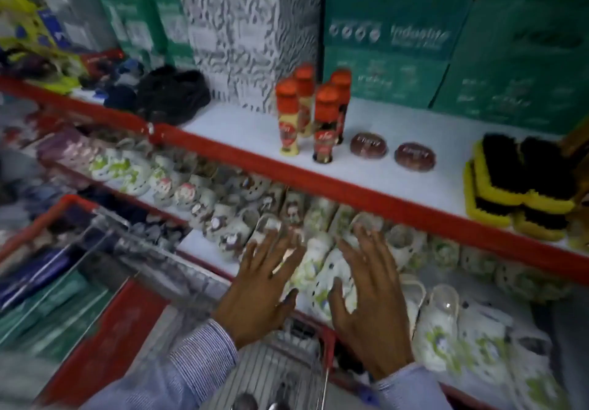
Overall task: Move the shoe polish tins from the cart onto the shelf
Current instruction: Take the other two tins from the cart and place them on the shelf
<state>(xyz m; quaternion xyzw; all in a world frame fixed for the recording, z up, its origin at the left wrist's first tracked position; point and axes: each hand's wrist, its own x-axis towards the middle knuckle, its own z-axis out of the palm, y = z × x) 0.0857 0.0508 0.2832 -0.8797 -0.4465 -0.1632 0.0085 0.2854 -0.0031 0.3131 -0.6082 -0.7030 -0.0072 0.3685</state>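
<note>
Both hands, left hand (264,285) and right hand (369,298), spread empty; two tins (368,144) seemingly near shelf edge (318,180).

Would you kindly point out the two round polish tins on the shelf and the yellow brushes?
Left polish tin (368,144), head view, centre of its lid.
Right polish tin (415,156), head view, centre of its lid.
Yellow brushes (497,183), head view, yellow back of the front brush in the pile.

Shelf (242,125): smooth matt white board with a glossy red edge strip. Shoe polish tins (369,144): glossy metal lids. Polish bottles (325,122): shiny plastic, orange caps. Brushes (510,183): yellow plastic backs, coarse black bristles. Boxes (385,36): matt green card. Cart (280,374): bright wire metal. Sleeves (197,362): finely striped cloth.
</note>
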